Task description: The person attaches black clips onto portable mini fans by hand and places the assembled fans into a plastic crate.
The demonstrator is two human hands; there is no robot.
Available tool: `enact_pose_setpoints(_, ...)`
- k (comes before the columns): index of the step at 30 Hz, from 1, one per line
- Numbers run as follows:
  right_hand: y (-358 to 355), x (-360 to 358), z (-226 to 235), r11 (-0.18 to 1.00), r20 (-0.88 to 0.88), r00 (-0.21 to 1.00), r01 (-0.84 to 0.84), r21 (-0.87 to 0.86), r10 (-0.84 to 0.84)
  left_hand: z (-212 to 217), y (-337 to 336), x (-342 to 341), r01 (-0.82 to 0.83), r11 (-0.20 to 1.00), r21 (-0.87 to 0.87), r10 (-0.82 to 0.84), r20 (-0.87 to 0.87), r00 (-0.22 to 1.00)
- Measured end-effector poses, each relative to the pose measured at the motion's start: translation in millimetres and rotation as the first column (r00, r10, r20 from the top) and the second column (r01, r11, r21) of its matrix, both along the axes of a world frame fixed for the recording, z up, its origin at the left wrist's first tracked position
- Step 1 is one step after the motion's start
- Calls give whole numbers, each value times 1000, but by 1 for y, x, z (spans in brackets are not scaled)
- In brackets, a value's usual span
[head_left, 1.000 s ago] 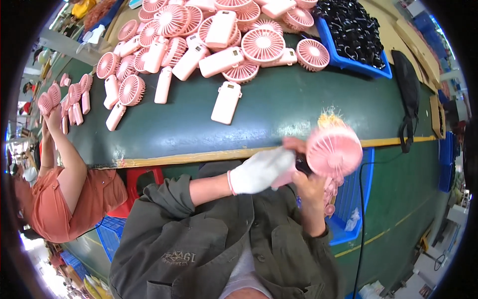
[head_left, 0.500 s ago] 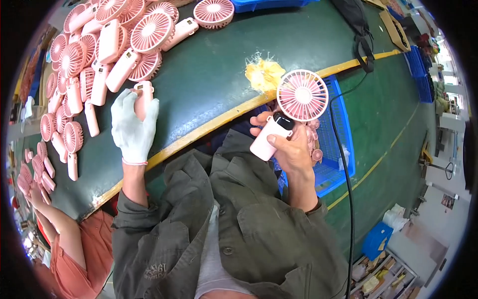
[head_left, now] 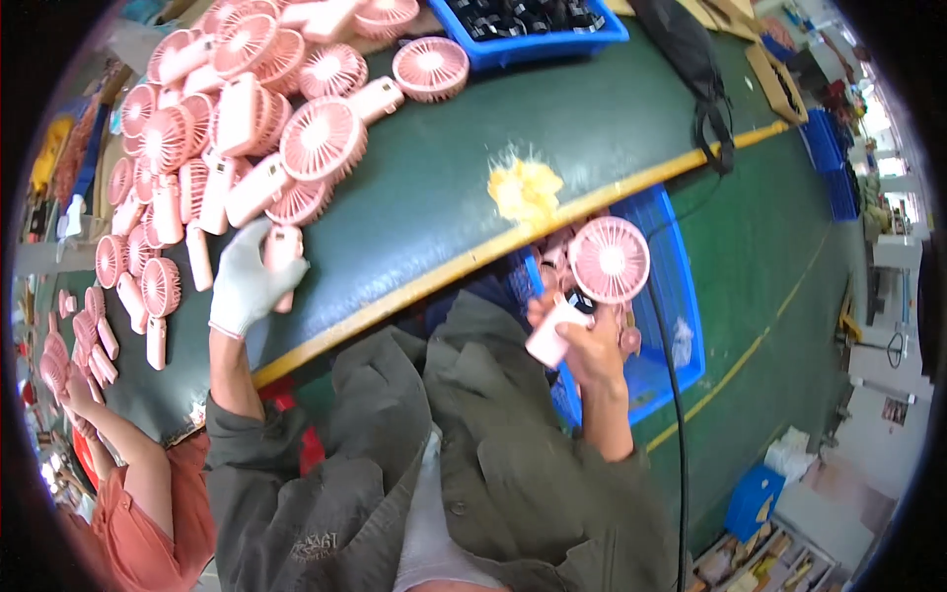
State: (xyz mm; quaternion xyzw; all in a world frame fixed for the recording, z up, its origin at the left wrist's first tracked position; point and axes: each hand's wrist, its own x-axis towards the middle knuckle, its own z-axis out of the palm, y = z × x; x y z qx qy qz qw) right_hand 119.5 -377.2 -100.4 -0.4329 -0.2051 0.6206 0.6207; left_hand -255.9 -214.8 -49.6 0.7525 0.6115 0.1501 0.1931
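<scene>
My bare right hand [head_left: 597,357] is closed round the handle of a pink handheld fan [head_left: 611,259], whose round grille points up and whose handle carries a dark panel. The fan is over a blue basket [head_left: 681,345] beside the table edge, with more pink fans partly hidden inside it. On the table, my left hand [head_left: 244,281] in a white glove has its thumb and fingers around a pink fan handle [head_left: 285,249]; no grille shows on it. Just beyond lies a large heap of pink handheld fans [head_left: 324,138].
A blue tray [head_left: 538,47] of black parts stands at the far side of the green table [head_left: 414,207]. A yellow patch [head_left: 525,189] lies near the table's yellow edge. A black cable [head_left: 681,434] hangs past the basket. At left, a co-worker's arm [head_left: 133,454] reaches to fans.
My right hand has moved with the fan away from the table edge, lower over the basket. My left hand has shifted slightly with the pink handle. The view has shifted, showing more of the tray.
</scene>
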Motion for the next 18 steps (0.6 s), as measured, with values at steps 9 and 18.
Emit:
enact_pose_setpoints(9, -51, 58, -158, 677, -37, 818, 449, -582, -574, 18, -10, -33, 385, 545, -745, 533, 662, 527)
enact_pose_setpoints(18, 120, -39, 23, 922, 826, 442, 4, 388, -350, 10, -21, 9, 320, 947, -12, -317, -169, 933)
